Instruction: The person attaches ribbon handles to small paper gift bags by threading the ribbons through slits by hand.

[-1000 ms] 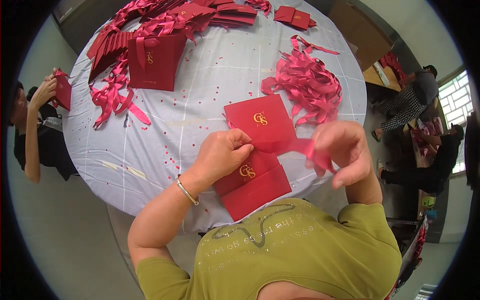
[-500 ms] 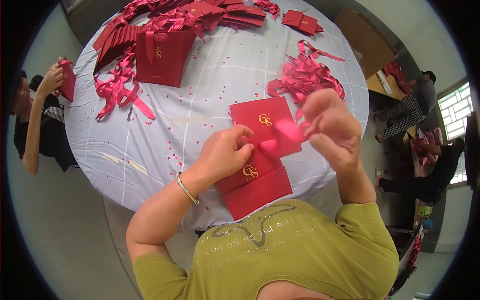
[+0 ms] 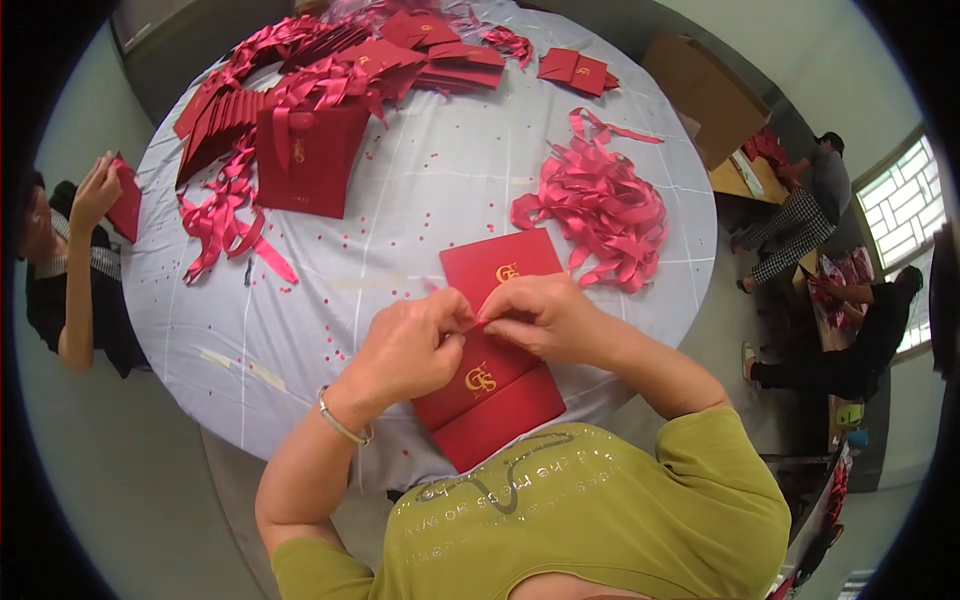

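Note:
Two flat red paper bags with gold lettering lie overlapping before me, the farther bag and the nearer bag, whose folded end reaches the table's near edge. Over the place where they overlap, my left hand and my right hand meet with fingertips almost touching. Both hands are closed in a pinch on a pink ribbon. Only a small bit of it shows between the fingers; the rest is hidden. My left wrist wears a bangle.
A heap of pink ribbons lies beyond my right hand. Farther left stands a red bag beside stacked bags and loose ribbons. Small red dots are scattered over the tablecloth. A co-worker at the left holds a red bag; other people work at the right.
My right hand has come down and left from its raised place to meet my left hand. The ribbon, blurred between them before, is now mostly hidden in my fingers. The whole view has shifted slightly.

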Tool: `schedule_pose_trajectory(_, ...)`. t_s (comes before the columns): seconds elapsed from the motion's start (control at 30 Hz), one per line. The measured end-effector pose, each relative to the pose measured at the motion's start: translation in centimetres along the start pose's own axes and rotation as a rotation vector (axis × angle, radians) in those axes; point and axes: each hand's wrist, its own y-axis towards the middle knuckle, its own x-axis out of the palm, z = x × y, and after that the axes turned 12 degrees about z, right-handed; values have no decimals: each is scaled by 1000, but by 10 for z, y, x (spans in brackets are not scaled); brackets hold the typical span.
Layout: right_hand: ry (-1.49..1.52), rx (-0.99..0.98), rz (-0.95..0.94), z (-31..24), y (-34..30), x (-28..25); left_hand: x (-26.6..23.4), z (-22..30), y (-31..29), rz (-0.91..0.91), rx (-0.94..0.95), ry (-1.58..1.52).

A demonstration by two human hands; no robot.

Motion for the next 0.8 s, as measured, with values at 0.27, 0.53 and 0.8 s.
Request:
schedule_pose_trajectory(0.27, 87, -30, 29, 11, -3, 1, -21, 8, -1, -94, -26, 59)
schedule_pose_trajectory(0.53, 129, 79, 2, 15, -14, -2, -49, -2, -5, -359, -530, -390)
schedule_pose_trajectory(0.8, 104, 165, 188, 1, -5, -5, -39, -29, 2, -479, -510, -418)
